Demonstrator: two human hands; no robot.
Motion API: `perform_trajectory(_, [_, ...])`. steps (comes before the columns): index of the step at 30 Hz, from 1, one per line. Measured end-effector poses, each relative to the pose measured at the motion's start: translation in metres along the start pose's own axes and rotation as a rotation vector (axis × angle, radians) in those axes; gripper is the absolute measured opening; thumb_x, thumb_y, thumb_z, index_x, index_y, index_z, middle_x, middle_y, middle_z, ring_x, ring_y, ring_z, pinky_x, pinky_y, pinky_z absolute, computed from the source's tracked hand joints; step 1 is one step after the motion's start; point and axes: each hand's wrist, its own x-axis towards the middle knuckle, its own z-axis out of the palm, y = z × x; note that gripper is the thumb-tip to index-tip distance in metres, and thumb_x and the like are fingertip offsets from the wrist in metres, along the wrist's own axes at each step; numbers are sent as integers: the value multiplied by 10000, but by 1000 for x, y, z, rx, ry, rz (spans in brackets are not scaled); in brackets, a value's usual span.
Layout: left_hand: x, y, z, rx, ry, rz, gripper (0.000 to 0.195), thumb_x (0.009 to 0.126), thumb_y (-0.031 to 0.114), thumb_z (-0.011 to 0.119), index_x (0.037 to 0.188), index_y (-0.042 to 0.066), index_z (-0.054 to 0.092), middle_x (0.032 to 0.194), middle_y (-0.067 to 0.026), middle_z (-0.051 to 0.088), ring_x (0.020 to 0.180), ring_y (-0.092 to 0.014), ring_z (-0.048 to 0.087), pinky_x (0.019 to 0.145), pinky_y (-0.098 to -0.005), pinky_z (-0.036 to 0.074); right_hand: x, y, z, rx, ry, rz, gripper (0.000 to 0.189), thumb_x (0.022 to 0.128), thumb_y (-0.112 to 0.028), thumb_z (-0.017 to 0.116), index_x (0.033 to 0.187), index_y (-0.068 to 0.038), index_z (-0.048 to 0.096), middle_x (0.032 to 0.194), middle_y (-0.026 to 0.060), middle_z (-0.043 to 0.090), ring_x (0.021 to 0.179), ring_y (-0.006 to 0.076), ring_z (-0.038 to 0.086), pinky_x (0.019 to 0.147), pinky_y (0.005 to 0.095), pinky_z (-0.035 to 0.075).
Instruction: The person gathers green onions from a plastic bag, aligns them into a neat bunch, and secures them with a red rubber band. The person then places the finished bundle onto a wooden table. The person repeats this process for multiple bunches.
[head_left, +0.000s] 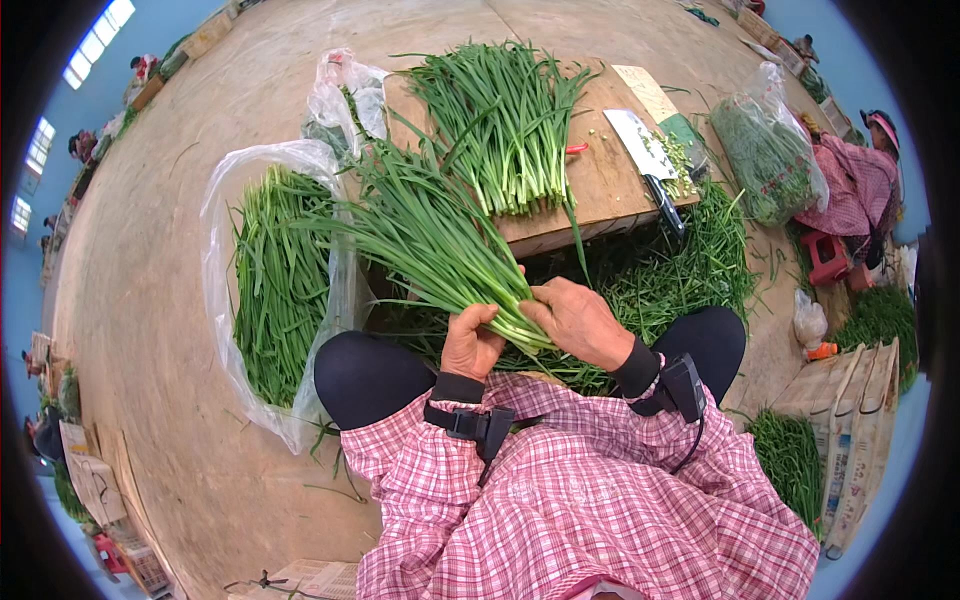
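Note:
Between my knees, both hands hold one bunch of garlic chives (442, 244) near its pale stem ends, the leaves fanning away to the upper left. My left hand (472, 341) grips it from below with the thumb on top. The fingers of my right hand (581, 319) close on the stems from the other side. Beyond them, a second pile of chives (502, 120) lies on a wooden board (600, 176). A cleaver (641, 154) with a black handle rests at the board's right, beside chopped stem ends (679, 161).
To the left stands an open clear plastic bag (217, 225) holding chives. Loose trimmings (675, 262) heap under and right of the board. A filled bag (765, 150) and a seated person (855, 180) are farther right. A crate (847, 442) stands behind my right side.

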Motion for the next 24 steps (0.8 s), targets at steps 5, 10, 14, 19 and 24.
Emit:
perform_trajectory(5, [1,1,-1,-141,-149,-25,744,769,-47,531,1495,-63,366,1507,-243,465,1402,-392,453,1149,-501,428,-4,4,9,-2,15,-40,200,945,-204,604,916,-9,630,788,201,608,771,417,632,672,524,483])
perform_trajectory(10, [4,-7,-3,137,171,12,375,925,-13,653,1292,-34,578,1205,-152,684,1039,-283,691,943,-433,584,-8,-11,14,-72,0,-175,154,917,-126,573,851,0,631,777,191,636,746,406,646,656,524,507])
perform_trajectory(14, [0,-5,-5,156,199,19,307,921,-22,669,1223,-25,618,1064,-123,697,912,-232,696,863,-437,617,1,-15,3,23,-61,185,382,925,-414,641,930,-45,738,806,191,699,815,388,692,736,467,541])
perform_trajectory(19, [-8,-4,7,341,77,68,309,907,-42,689,1202,2,607,1066,-115,700,917,-218,702,803,-384,624,50,-17,-13,696,-304,225,538,900,-347,738,1170,110,646,979,145,746,844,220,721,774,331,555])
perform_trajectory(24, [18,39,58,1011,-29,341,386,841,-1,773,1201,15,636,1106,-86,718,962,-201,699,841,-340,582,106,-62,-56,1133,-202,44,494,835,-218,809,1205,63,641,1088,141,722,924,191,702,858,325,572])
